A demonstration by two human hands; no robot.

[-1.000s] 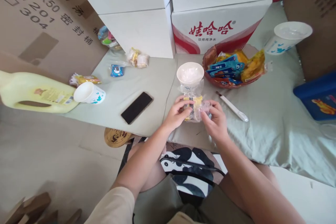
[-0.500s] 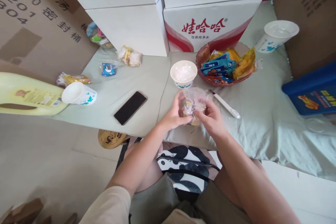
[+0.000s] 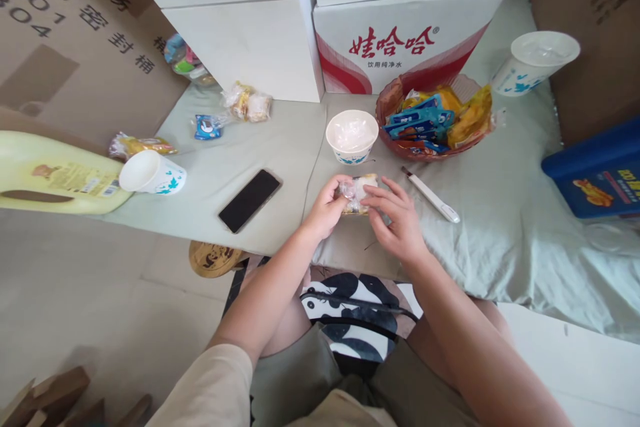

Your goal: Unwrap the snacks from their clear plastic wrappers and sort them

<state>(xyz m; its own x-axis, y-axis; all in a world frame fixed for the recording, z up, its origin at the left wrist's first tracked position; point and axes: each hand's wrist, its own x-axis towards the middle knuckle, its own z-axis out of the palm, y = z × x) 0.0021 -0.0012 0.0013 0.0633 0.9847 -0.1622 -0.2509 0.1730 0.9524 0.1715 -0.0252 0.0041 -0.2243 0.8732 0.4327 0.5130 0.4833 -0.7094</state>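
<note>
Both of my hands meet over the pale green cloth (image 3: 500, 227) just in front of me. My left hand (image 3: 327, 205) pinches a small snack in a clear crinkled wrapper (image 3: 356, 191) from its left end. My right hand (image 3: 395, 220) has its fingers bent over the wrapper's right side and top, touching it. Most of the snack is hidden behind my fingers. A white paper cup (image 3: 351, 136) with a plastic liner stands upright just beyond the snack.
A red bowl (image 3: 387, 110) of blue and yellow snack packets sits behind the cup, a white pen-like stick (image 3: 431, 195) to its front. A black phone (image 3: 250, 200), a tipped paper cup (image 3: 153, 173), a yellow jug (image 3: 55, 173), loose snacks (image 3: 247, 105) and stacked boxes (image 3: 400, 40) surround.
The wrapped snack has been pressed down into a smaller bundle between my hands, and the loose plastic that stood up above it is now folded in. My right fingers have spread over it.
</note>
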